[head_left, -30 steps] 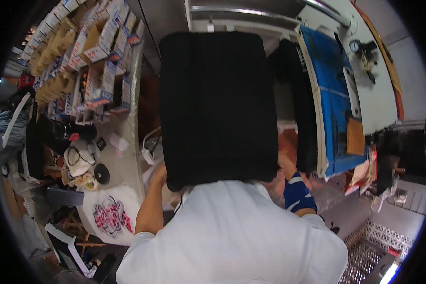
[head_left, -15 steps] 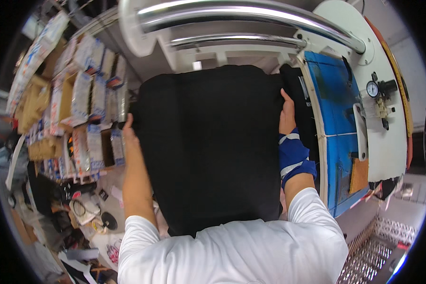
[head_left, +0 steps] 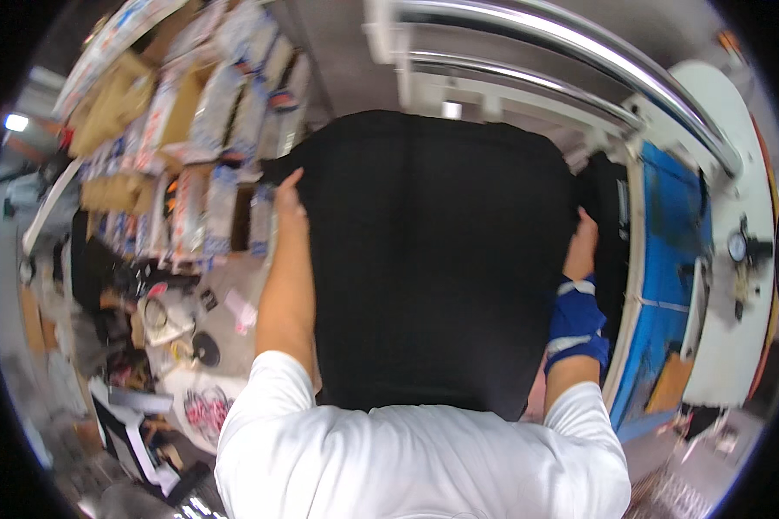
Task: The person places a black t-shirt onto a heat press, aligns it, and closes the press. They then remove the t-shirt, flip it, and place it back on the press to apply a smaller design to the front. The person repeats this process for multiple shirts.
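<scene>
Black cloth (head_left: 441, 268) lies spread in front of the person's chest, between stacked cardboard boxes (head_left: 182, 112) and a blue panel (head_left: 666, 216). The left hand (head_left: 291, 203) and right hand (head_left: 585, 235) touch opposite side edges, seemingly to keep it smooth; hidden fingers leave me unable to tell whether either grips.

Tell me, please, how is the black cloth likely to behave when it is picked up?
The black cloth is probably floppy: its edge bends and bunches near the left hand. Spread broadly between that and the right hand, it seems unlikely to roll. Its dull surface suggests little slipperiness.
</scene>
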The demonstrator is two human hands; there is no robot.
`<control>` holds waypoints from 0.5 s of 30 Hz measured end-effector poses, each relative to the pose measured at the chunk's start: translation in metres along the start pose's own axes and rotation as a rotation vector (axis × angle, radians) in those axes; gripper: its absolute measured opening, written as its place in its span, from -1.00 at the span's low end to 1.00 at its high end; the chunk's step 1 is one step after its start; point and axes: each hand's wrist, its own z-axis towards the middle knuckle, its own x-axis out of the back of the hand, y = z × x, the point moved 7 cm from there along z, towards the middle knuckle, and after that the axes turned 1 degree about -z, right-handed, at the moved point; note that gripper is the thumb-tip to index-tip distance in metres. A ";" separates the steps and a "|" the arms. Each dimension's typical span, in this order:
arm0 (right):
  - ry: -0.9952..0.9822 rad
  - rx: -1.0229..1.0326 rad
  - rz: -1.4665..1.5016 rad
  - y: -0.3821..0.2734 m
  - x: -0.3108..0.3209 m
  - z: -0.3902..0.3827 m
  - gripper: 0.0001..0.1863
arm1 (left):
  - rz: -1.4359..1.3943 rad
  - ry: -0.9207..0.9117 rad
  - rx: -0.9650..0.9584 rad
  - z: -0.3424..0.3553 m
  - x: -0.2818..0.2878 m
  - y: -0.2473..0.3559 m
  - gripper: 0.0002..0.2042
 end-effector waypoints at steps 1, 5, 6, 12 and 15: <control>-0.104 -0.025 0.149 0.007 0.026 0.023 -0.50 | -0.111 -0.201 0.078 0.003 -0.027 -0.005 -0.68; 0.015 -0.103 0.154 0.009 0.032 0.041 -0.50 | -0.232 -0.320 0.190 0.004 -0.026 -0.007 -0.71; 0.024 -0.113 0.144 0.008 0.026 0.037 -0.49 | -0.238 -0.320 0.191 0.001 -0.024 -0.005 -0.71; -0.053 -0.169 0.193 0.011 0.032 0.045 -0.56 | -0.195 -0.286 0.165 -0.003 -0.026 0.001 -0.68; 0.566 0.435 -0.355 -0.003 0.073 0.049 -0.57 | 0.103 -0.161 0.083 -0.007 -0.052 -0.009 -0.54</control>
